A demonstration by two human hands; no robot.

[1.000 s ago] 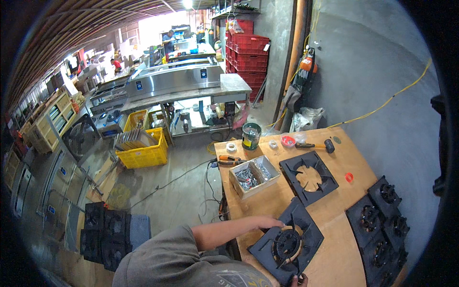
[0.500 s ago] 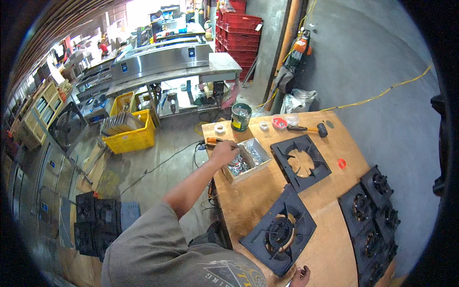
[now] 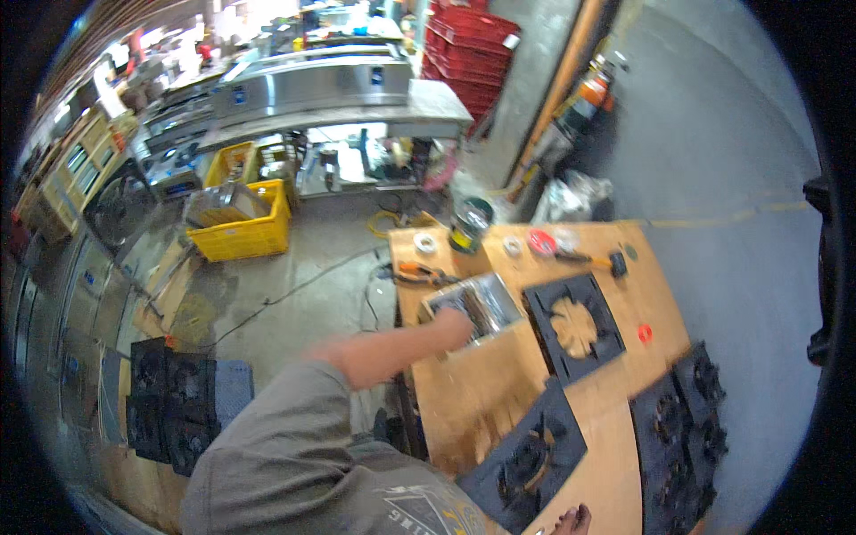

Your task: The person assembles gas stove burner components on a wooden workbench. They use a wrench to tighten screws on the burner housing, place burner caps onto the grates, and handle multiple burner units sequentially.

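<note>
My left hand (image 3: 453, 328) is blurred by motion and sits at the near edge of a shallow metal tray (image 3: 496, 294) of small parts on the wooden table (image 3: 464, 392). I cannot tell whether it holds anything. Only the fingertips of my right hand (image 3: 571, 519) show at the lower edge, spread on the table next to a black square fan frame (image 3: 526, 459). A second black fan frame (image 3: 575, 325) lies right of the tray. An orange-handled tool (image 3: 417, 270) lies beyond the tray.
A dark can (image 3: 470, 223), tape rolls (image 3: 426, 242) and a red cap (image 3: 645, 333) lie on the table. More black fan frames (image 3: 682, 428) line its right end. A yellow crate (image 3: 241, 227), steel counters (image 3: 312, 85) and stacked black frames (image 3: 169, 401) stand on the floor to the left.
My left hand went from the near fan frame out to the tray's far corner, and has now drawn back to the tray's near edge. The right hand stays low.
</note>
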